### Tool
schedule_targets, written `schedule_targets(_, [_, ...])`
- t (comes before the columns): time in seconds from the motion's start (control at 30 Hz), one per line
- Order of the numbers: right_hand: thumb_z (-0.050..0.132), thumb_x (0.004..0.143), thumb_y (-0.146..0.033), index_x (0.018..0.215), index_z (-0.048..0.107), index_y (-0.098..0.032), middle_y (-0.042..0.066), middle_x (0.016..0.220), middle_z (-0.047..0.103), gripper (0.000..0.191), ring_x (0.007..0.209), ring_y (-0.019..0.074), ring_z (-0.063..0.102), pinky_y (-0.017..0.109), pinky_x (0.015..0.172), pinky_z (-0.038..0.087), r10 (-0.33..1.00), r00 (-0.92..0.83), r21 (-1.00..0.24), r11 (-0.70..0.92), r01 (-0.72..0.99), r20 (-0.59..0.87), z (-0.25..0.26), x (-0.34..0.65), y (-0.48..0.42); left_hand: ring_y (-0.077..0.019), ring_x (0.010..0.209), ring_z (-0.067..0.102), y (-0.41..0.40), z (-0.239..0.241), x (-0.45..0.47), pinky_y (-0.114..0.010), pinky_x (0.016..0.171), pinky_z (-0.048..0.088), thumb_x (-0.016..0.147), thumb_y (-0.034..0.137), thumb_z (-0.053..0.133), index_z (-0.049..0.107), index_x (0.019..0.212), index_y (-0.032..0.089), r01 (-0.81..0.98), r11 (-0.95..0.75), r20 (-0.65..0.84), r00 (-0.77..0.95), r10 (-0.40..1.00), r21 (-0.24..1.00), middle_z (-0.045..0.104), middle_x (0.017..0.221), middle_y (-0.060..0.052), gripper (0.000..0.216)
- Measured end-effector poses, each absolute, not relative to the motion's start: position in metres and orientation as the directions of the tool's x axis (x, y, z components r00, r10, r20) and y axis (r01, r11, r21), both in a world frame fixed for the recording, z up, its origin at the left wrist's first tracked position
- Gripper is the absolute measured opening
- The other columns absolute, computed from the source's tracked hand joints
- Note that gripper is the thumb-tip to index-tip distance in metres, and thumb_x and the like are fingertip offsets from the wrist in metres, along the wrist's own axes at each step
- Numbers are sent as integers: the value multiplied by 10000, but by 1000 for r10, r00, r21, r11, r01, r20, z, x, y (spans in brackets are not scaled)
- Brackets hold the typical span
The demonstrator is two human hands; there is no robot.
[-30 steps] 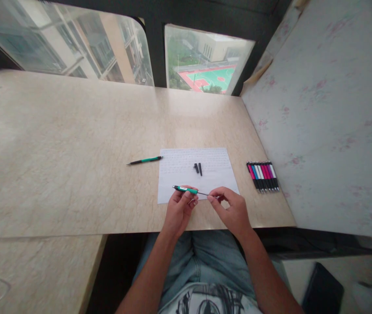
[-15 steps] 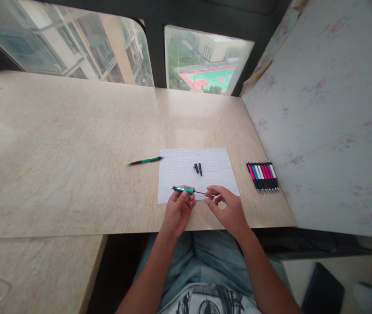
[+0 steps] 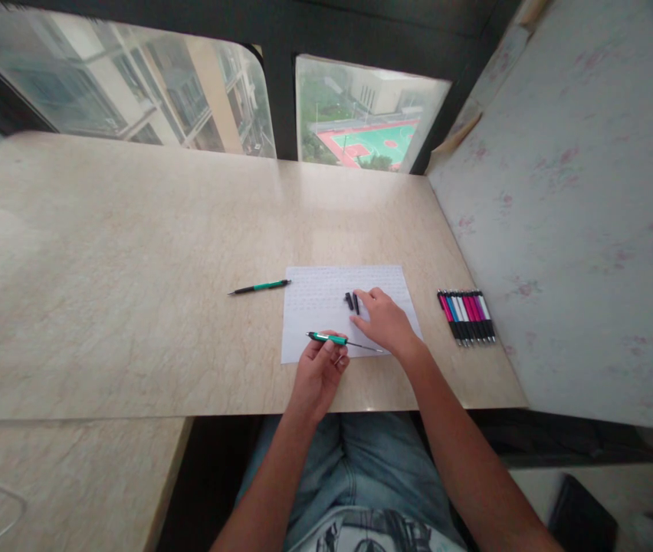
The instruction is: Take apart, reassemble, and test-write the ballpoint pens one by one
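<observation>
The left hand [image 3: 319, 374] pinches a pen [image 3: 319, 337] whose bare refill [image 3: 364, 346] could slip out if tilted; the right hand [image 3: 385, 321], spread, is by black parts [image 3: 349, 301].

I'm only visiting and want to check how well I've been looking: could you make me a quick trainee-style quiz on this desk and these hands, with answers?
1. True or false: the left hand holds a green pen barrel with a thin rod sticking out of one end.

2. Which is the right hand nearest to?
A) the white cable
B) the small black pieces
C) the whole green-and-black pen

3. Fill in: in the picture, the row of multicoloured pens lies to the ____ of the written-on sheet of paper.

Key: 1. True. 2. B. 3. right.
</observation>
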State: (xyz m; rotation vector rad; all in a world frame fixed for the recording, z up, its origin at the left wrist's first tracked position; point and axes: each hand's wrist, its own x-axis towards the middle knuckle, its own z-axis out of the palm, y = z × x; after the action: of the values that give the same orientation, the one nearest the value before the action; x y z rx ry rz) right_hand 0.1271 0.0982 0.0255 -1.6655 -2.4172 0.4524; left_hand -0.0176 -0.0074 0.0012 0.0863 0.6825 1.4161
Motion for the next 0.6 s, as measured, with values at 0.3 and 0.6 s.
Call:
schedule_targets(0.3, [478, 893, -117, 1266, 592, -189, 134, 1022, 660, 396, 917, 246, 618, 327, 758, 472, 948, -317, -256, 304, 917, -10, 25, 121, 97, -90, 719, 621, -7, 2, -18, -213, 666, 493, 730, 224, 813, 691, 920, 160, -876, 196, -392, 9, 920, 440, 713, 926, -51, 235])
schedule_targets(0.6, [514, 902, -294, 920, 704, -181, 83, 884, 686, 222, 756, 196, 628, 318, 634, 521, 949, 33, -709, 210, 674, 314, 14, 156, 61, -99, 723, 618, -8, 1, -16, -226, 660, 488, 746, 233, 799, 682, 925, 167, -867, 190, -388, -4, 922, 461, 697, 924, -48, 223])
